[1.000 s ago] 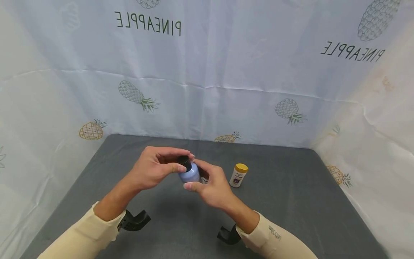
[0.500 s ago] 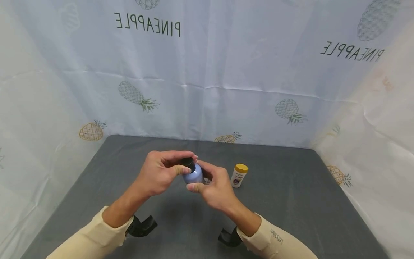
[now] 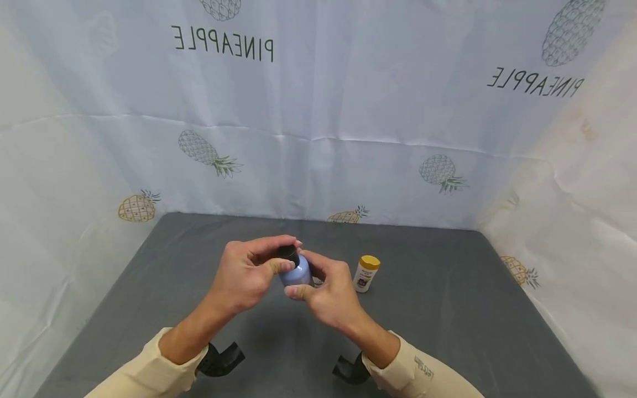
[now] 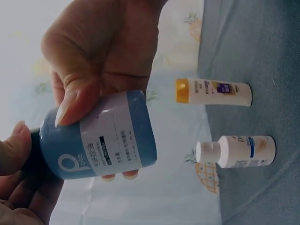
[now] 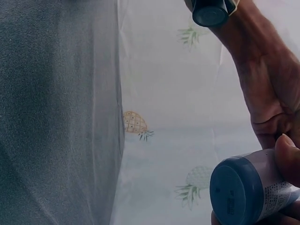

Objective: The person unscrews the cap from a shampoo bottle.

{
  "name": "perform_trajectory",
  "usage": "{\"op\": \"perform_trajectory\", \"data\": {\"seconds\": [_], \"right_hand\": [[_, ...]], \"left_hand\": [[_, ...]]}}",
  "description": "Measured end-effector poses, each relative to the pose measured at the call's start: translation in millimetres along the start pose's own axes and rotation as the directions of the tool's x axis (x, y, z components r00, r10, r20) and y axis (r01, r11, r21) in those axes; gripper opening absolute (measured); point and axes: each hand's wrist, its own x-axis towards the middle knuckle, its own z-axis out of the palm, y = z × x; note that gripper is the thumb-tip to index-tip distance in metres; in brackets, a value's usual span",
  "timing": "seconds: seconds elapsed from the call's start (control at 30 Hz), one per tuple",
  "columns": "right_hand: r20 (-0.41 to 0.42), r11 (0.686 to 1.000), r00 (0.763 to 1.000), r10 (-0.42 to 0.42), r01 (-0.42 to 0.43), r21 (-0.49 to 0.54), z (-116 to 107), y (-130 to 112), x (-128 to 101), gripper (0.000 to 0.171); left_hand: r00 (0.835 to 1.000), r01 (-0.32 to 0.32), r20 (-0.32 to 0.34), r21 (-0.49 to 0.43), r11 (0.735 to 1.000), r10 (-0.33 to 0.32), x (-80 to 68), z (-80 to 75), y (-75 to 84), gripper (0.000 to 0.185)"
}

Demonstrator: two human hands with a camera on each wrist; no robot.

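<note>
Left hand, at nine o'clock of the blue bottle: thumb and fingers pinch the black cap.

Black cap, at the bottle's eleven o'clock, on the neck: short, round, dark; probably stiff plastic, best held by thumb and fingertips round its side.

Blue bottle, one, raised clear of the bench between the two hands, tilted with its cap toward eleven o'clock. Handling, as judged: light to moderate in weight, contents unknown; wall firm with perhaps a little give; glossy, so likely slippery if damp; not fragile. Best hold: round the broad body, below the shoulder. Form: squat cylinder, rounded shoulder and base edge, smooth shiny surface, pale printed label band.

White-capped bottle, mostly hidden by the right hand in the head view: upright on the bench; white, smooth, narrow cap, wider body, small blue label panel.

Right hand, at the blue bottle's four o'clock: thumb and fingers wrapped about its body.

Yellow-capped bottle, at three o'clock, upright, apart from the hands: slim white body, dark-and-purple label mark.

Bench, full width: matt grey woven covering.

Curtain, behind, full width: thin, creased, pale cloth; printed pineapples, mirrored lettering.
</note>
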Motion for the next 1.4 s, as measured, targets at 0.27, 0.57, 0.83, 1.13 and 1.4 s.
{"op": "perform_trajectory", "data": {"seconds": [0.27, 0.57, 0.83, 1.13, 1.4], "right_hand": [[0.120, 1.000, 0.993, 0.022, -0.023, 0.007, -9.3, -1.7, 1.6, 0.065], [0.294, 0.990, 0.956, 0.008, -0.050, 0.134, -18.8, -8.3, 3.7, 0.056], [0.292, 0.985, 0.956, 0.012, -0.062, 0.161, -18.5, -9.8, 3.0, 0.051], [0.230, 0.991, 0.973, 0.015, -0.045, 0.128, -16.8, -8.8, 3.1, 0.053], [0.158, 0.997, 0.987, 0.009, -0.021, 0.069, -14.4, -10.3, 3.3, 0.054]], "left_hand": [[0.982, -0.001, 0.186, -0.147, 0.989, 0.029, 4.4, -14.2, -8.5, 0.036], [0.857, 0.009, 0.479, -0.379, 0.925, 0.188, 18.7, -39.0, -11.3, 0.042], [0.919, -0.081, 0.322, -0.413, 0.907, 0.229, 14.0, -28.7, -15.1, 0.036], [0.945, -0.216, 0.167, -0.333, 0.918, 0.283, 8.6, -16.1, -14.0, 0.037], [0.954, -0.272, 0.065, -0.231, 0.934, 0.293, 6.3, -6.0, -10.6, 0.033]]}}
